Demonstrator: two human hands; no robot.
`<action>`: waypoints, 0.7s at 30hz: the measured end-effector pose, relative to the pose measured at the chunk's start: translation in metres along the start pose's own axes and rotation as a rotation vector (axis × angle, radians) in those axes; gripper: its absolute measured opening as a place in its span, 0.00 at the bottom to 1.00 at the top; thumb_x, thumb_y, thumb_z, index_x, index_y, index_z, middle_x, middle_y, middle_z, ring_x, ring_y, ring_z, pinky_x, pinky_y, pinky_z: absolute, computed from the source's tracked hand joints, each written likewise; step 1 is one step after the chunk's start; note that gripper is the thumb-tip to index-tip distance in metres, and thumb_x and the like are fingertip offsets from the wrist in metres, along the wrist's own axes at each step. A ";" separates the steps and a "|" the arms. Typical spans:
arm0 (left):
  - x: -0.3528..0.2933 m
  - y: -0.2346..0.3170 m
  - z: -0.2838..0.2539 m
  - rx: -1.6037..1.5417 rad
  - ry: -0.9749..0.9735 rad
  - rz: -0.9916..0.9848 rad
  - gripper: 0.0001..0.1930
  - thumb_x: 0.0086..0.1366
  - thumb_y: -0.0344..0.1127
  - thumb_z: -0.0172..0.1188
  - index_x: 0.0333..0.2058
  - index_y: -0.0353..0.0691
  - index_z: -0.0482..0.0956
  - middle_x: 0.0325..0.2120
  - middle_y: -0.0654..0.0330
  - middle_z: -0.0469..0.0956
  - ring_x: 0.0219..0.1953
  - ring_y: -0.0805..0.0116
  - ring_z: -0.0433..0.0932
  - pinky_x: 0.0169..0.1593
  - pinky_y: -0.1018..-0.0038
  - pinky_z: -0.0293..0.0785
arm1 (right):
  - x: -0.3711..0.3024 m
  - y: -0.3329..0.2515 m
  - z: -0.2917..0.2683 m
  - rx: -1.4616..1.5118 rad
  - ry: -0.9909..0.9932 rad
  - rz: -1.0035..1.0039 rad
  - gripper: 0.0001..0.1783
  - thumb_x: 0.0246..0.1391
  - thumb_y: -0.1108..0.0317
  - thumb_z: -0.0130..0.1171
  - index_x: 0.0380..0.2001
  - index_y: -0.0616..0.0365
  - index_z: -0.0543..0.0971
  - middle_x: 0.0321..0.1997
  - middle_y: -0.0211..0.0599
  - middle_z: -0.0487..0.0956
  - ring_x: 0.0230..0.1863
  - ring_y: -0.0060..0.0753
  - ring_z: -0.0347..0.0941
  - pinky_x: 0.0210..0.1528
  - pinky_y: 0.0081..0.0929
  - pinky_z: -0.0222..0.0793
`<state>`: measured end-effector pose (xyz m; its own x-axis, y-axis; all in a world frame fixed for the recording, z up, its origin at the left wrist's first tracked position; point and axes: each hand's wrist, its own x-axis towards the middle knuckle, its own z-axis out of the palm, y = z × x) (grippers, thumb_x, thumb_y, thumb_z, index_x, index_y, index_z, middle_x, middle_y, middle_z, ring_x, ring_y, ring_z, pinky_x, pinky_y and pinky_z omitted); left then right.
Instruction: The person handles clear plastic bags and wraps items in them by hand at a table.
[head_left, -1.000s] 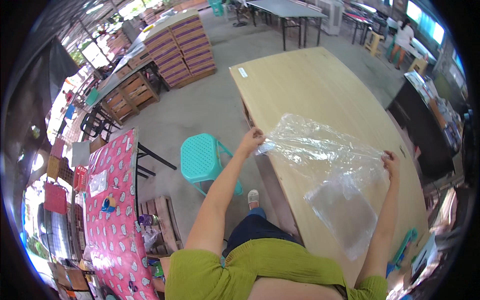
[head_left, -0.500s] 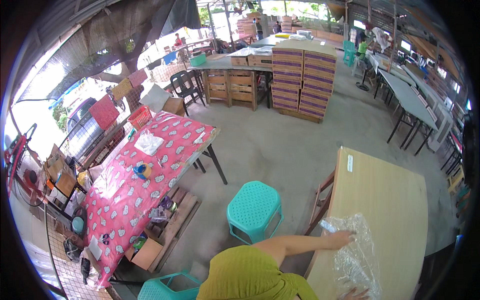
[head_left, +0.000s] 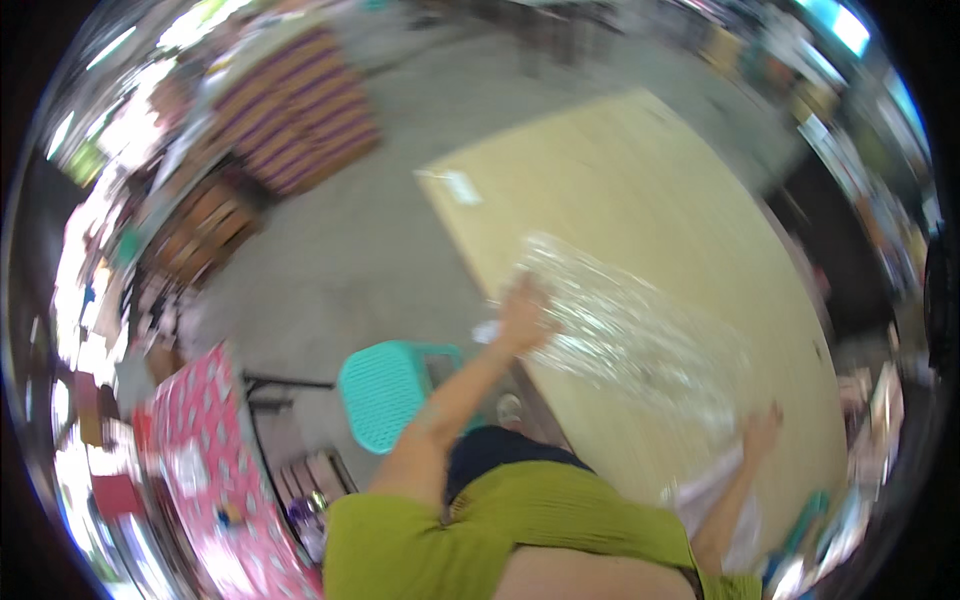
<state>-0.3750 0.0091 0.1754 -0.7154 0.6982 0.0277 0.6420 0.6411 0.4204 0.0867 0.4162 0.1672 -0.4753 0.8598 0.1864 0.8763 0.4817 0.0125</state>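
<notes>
A crinkled sheet or bag of clear plastic [head_left: 640,335] lies lengthwise across the pale wooden tabletop [head_left: 590,180]. My left hand [head_left: 527,315] rests on its far left end, at the table's left edge. At the near right end is my right hand [head_left: 760,430], beside or on the plastic. Blur smears the fingers of both hands, so their grip cannot be made out. A small whitish patch [head_left: 485,331] shows by my left wrist. Close to my body, under my right forearm, lies some whitish, see-through material [head_left: 715,500].
A teal plastic stool [head_left: 385,395] stands left of the table. Farther left is a table with a pink patterned cover [head_left: 195,470]. Stacked cartons with purple stripes [head_left: 300,110] rise at the far left. A white label [head_left: 462,187] sits near the tabletop's far left corner.
My view has swung right and down toward the wooden table. The plastic now appears stretched out more broadly, and my right hand and forearm have come fully into view.
</notes>
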 end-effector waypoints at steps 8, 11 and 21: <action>0.043 0.062 0.008 0.266 -0.022 0.206 0.45 0.54 0.59 0.60 0.67 0.53 0.52 0.67 0.49 0.49 0.68 0.41 0.45 0.65 0.38 0.42 | -0.068 -0.138 -0.045 0.101 -0.268 -0.150 0.38 0.56 0.41 0.49 0.67 0.37 0.56 0.74 0.34 0.48 0.74 0.49 0.41 0.66 0.68 0.36; 0.042 0.031 -0.010 0.328 -0.104 0.038 0.52 0.49 0.65 0.62 0.68 0.56 0.46 0.68 0.53 0.46 0.69 0.40 0.43 0.64 0.35 0.40 | -0.090 -0.103 -0.053 0.030 -0.401 -0.003 0.41 0.53 0.37 0.52 0.68 0.29 0.53 0.75 0.33 0.46 0.73 0.54 0.40 0.66 0.69 0.37; 0.057 -0.025 -0.018 -0.258 0.609 -0.078 0.15 0.58 0.28 0.52 0.45 0.41 0.77 0.44 0.53 0.78 0.52 0.53 0.71 0.56 0.60 0.65 | -0.069 -0.096 -0.083 0.408 0.083 -0.184 0.35 0.48 0.59 0.62 0.60 0.51 0.67 0.67 0.44 0.62 0.68 0.54 0.53 0.67 0.50 0.51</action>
<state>-0.4369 0.0269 0.1826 -0.8337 0.2996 0.4639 0.5496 0.5331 0.6432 0.0421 0.2971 0.2345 -0.5977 0.7451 0.2960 0.6668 0.6669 -0.3326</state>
